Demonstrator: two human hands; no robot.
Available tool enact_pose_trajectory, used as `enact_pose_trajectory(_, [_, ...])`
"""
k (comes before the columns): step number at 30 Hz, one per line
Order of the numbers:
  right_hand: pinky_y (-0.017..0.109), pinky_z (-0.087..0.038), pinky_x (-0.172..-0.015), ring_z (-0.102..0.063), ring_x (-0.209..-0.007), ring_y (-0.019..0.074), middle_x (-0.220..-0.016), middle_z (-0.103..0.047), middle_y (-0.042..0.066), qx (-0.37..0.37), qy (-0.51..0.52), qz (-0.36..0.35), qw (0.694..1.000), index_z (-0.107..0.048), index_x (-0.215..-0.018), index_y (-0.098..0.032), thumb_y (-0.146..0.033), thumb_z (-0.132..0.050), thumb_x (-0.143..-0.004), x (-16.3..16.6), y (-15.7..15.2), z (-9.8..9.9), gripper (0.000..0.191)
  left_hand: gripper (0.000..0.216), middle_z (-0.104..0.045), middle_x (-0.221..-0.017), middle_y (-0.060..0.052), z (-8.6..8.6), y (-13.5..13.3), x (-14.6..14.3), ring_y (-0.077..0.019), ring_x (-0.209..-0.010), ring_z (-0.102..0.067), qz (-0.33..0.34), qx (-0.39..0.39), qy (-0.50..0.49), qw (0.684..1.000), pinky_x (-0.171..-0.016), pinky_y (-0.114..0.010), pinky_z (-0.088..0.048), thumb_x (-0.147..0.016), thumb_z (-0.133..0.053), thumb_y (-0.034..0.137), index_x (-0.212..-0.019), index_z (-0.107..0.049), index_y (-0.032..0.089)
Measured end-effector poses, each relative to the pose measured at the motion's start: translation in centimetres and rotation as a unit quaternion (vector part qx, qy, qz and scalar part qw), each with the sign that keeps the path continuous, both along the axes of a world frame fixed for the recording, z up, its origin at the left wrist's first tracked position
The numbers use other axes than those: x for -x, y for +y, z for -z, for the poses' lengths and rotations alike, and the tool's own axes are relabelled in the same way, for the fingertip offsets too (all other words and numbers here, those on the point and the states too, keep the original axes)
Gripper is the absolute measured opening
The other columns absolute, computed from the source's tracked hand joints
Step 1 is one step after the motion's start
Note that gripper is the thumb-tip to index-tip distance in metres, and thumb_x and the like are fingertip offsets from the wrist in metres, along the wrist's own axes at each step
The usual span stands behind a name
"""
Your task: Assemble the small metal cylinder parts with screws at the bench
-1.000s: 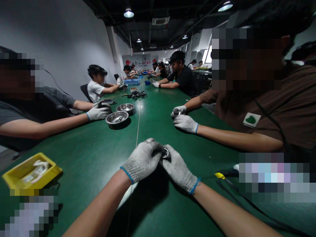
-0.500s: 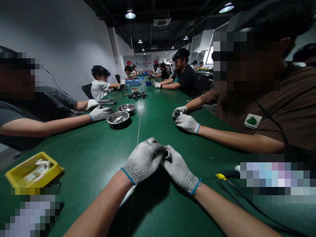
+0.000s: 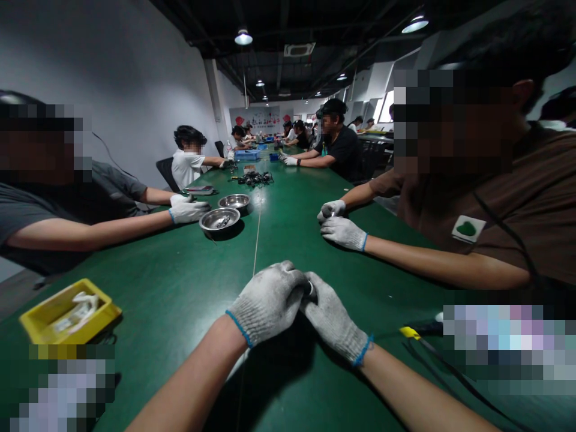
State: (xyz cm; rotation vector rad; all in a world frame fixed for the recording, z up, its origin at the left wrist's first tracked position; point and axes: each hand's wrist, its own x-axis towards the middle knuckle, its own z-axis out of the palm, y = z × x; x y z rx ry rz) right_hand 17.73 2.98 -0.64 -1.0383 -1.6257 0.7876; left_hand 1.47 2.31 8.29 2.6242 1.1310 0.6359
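Both my hands wear grey knit gloves with blue cuffs and meet at the middle of the green table [image 3: 171, 282]. My left hand [image 3: 267, 303] is curled over the top of a small metal ring-shaped part [image 3: 309, 289]. My right hand [image 3: 333, 321] presses against it from the right, fingers closed on the same part. Only a sliver of the part shows between the gloves.
Two steel bowls [image 3: 219, 219] sit ahead on the left by a co-worker's gloved hand [image 3: 189, 210]. Another co-worker's gloved hands [image 3: 342, 231] rest at right. A yellow tray [image 3: 67, 312] is near left. A yellow-tipped tool with cable [image 3: 416, 331] lies at right.
My hands stay together on the part, with the left glove now covering more of it. The view has tilted up slightly. The co-worker's hand at left has shifted a little.
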Motion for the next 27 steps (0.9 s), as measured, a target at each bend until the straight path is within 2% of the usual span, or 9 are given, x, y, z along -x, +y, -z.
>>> enact_pose_trajectory(10, [0.033,-0.056,-0.083,-0.067,-0.086,0.0209,-0.092,-0.071,0.002,-0.006,-0.01,0.007,1.0,-0.064,-0.093,-0.022,-0.012,-0.057,-0.077,0.11,-0.02,0.25,0.02,0.019,-0.065,-0.091,-0.006,0.17,-0.02,-0.03,-0.0184,-0.081,-0.062,0.004,-0.005,0.002,1.0,-0.077,-0.031,-0.053,-0.091,-0.056,0.01,-0.094,-0.074,0.018])
enact_pose_trajectory(17, [0.033,-0.055,-0.085,-0.066,-0.088,0.0205,-0.093,-0.07,0.002,-0.006,-0.02,0.009,1.0,-0.063,-0.093,-0.022,-0.009,-0.054,-0.076,0.05,-0.08,0.0,0.023,0.017,-0.067,-0.093,-0.006,0.79,0.22,0.0,-0.0179,-0.084,-0.065,-0.006,0.003,-0.048,0.999,-0.079,-0.03,-0.054,-0.091,-0.056,0.01,-0.093,-0.071,0.017])
enact_pose_trajectory(27, [0.032,-0.054,-0.08,-0.066,-0.086,0.0207,-0.092,-0.068,0.003,-0.001,-0.017,-0.003,1.0,-0.063,-0.093,-0.022,-0.01,-0.056,-0.075,0.17,-0.45,-0.52,0.023,0.016,-0.067,-0.082,-0.003,0.82,0.54,0.46,-0.0148,-0.073,-0.063,0.018,0.009,-0.104,0.994,-0.072,-0.027,-0.052,-0.084,-0.059,0.006,-0.082,-0.071,0.017])
